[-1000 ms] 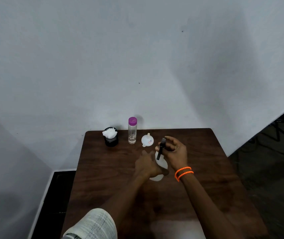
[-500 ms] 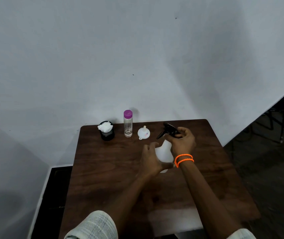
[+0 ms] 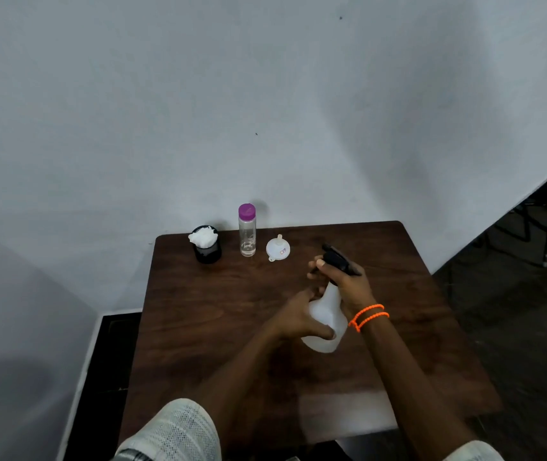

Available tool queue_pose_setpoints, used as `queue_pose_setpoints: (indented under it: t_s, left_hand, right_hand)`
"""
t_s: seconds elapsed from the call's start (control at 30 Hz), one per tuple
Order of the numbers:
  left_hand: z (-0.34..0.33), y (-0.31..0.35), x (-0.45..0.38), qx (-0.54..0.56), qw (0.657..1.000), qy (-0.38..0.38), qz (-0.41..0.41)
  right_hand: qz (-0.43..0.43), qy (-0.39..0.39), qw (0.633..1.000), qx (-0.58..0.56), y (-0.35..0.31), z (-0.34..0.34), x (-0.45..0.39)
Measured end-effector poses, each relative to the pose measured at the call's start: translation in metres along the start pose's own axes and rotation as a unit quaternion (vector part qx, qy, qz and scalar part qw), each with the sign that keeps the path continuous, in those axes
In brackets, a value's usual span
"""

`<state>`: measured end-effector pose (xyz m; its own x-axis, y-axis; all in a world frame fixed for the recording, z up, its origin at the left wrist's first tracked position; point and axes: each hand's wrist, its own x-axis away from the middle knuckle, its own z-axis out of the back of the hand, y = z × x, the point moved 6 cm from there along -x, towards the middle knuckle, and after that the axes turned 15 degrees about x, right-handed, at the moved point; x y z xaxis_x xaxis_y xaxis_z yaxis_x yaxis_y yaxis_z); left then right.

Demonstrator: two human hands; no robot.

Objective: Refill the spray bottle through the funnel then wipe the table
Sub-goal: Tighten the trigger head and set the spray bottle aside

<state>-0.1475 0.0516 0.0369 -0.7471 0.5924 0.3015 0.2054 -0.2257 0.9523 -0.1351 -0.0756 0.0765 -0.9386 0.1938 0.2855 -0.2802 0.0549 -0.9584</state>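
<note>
A white spray bottle stands on the brown table near its middle. My left hand grips the bottle's body from the left. My right hand is closed around the black spray head at the bottle's neck. A small white funnel lies on its side near the table's far edge. Left of it stands a clear bottle with a purple cap, holding a little clear liquid.
A black cup stuffed with white tissue stands at the far left of the table, against the white wall. Dark floor and black stand legs lie to the right of the table.
The black spray head has turned in my right hand, its nozzle swinging from the left round to the right. My left hand has kept its hold on the bottle.
</note>
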Motion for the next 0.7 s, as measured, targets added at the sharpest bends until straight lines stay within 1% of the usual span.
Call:
queue_pose_setpoints:
  t_s: [0.17,0.4,0.5,0.6,0.7]
  left_hand:
    - [-0.011,-0.014,0.003,0.004,0.999,0.044,0.013]
    - [-0.020,-0.021,0.006,-0.025,0.991,0.134,-0.007]
    - [-0.028,-0.018,0.006,-0.033,0.985,0.167,-0.018]
    - [-0.035,-0.026,0.007,-0.070,0.982,0.174,0.004]
    - [-0.040,-0.043,0.012,-0.053,0.982,0.183,0.013]
  right_hand:
    - [-0.015,0.119,0.992,0.032,0.017,-0.006,0.005]
    - [-0.046,0.273,0.960,0.034,0.042,0.002,0.004]
    - [-0.055,0.318,0.946,0.039,0.050,0.006,0.004]
    - [-0.055,0.358,0.930,0.059,0.059,0.010,0.004]
    - [-0.057,0.389,0.915,0.090,0.069,0.014,0.002]
